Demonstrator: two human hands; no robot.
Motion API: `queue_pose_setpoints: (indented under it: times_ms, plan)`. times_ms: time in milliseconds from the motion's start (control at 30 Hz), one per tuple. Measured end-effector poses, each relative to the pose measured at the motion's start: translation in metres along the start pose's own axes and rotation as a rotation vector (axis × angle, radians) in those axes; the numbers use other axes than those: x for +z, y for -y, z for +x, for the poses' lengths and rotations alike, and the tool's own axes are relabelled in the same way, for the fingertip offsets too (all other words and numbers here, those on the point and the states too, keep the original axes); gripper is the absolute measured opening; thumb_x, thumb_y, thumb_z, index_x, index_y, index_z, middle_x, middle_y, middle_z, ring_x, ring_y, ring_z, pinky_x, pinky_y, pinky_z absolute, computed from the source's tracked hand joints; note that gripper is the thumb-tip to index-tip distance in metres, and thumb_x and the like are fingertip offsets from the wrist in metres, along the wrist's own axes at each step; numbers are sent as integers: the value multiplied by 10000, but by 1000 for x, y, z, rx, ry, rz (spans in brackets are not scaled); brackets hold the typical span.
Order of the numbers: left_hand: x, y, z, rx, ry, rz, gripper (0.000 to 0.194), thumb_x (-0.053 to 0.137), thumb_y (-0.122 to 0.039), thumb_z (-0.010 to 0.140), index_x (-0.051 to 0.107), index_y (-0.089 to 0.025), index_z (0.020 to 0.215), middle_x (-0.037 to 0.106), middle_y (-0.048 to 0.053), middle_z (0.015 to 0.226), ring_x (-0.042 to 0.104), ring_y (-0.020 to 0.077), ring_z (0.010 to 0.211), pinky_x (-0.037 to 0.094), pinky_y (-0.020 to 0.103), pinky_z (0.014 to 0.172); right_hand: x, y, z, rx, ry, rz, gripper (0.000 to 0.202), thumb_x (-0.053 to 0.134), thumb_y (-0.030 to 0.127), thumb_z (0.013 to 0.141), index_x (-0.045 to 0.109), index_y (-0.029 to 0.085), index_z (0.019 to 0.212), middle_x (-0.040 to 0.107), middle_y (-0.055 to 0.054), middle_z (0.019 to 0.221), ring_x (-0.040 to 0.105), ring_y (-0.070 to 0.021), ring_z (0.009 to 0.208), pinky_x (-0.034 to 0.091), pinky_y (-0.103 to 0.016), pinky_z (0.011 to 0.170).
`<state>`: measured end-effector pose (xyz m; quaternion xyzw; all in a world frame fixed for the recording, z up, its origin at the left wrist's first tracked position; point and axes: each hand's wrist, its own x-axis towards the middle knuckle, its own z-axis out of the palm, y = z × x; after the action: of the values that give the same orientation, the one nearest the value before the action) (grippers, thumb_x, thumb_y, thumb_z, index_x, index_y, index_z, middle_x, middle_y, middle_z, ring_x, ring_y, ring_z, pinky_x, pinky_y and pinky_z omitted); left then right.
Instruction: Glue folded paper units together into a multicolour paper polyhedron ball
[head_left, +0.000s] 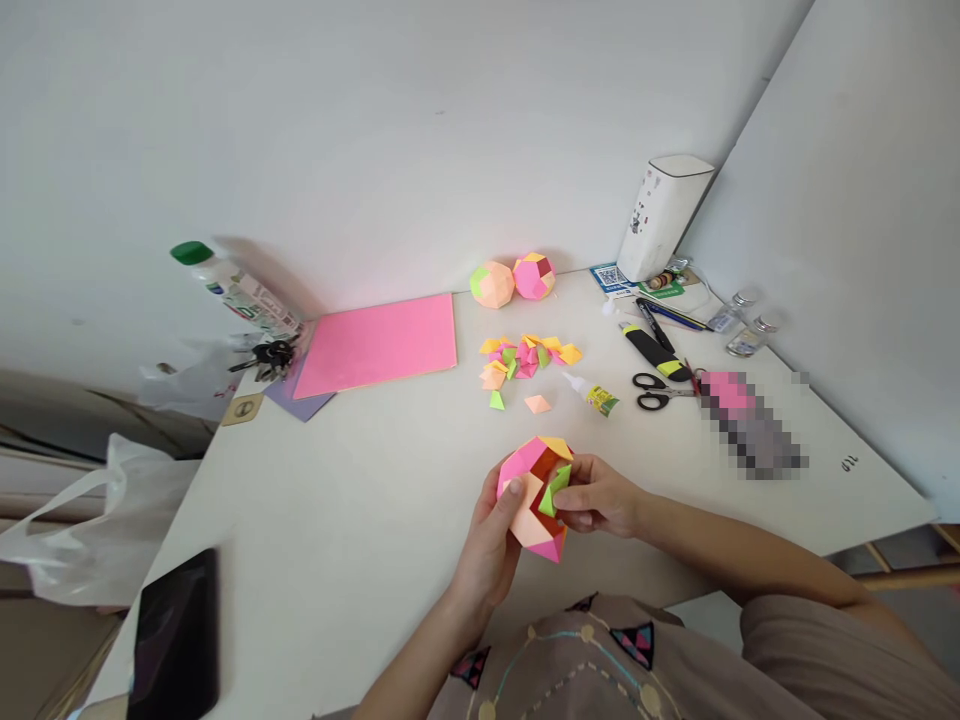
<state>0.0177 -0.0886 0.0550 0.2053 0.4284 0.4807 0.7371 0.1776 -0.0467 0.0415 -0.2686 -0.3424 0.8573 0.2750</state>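
My left hand (491, 535) is wrapped round a partly open paper ball (525, 505) folded from pink, peach and yellow pieces, its thumb lying on a peach face. Between the thumb and fingers of my right hand (596, 497) is a green folded paper piece (554, 491), at the opening in the ball's right side. Whether the green piece touches the ball's edges I cannot tell. Beyond my hands lies a pile of folded paper pieces (527, 357) in pink, yellow, green and peach. A glue bottle (600, 398) with a white nozzle lies right of the pile.
Two finished paper balls (492, 285) sit against the wall. Pink paper sheets (382, 345) lie at the back left, beside keys (271, 358) and a white bottle (240, 290). Scissors (654, 392) and a cutter (652, 352) are at right; a black tablet (178, 635) lies front left.
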Motion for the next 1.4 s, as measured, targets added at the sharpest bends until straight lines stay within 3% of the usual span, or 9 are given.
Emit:
queue_pose_setpoints:
  times_ms: [333,1200,1400]
  plan:
    - [0,0,0,-20,-21,8,464,647,-480,772,574,-185,1122,663,95,1075,620,244,980,469,328,833,0,-1,0,2,15,7,284,755,367,711,585,139,706,470,71,441,356,-42,394,220,-189,395]
    - [-2,2,2,11,-19,57,513,629,-482,785,513,-180,1183,634,118,1129,607,251,1014,489,335,814,0,-2,-1,45,36,-46,233,754,303,702,600,129,696,487,71,450,377,-38,397,263,-189,406]
    - [-4,4,1,38,-19,102,537,602,-500,801,488,-185,1220,614,124,1170,594,253,1038,491,335,811,2,3,-3,47,33,-84,244,774,278,674,599,118,732,557,50,545,416,-26,407,273,-167,386]
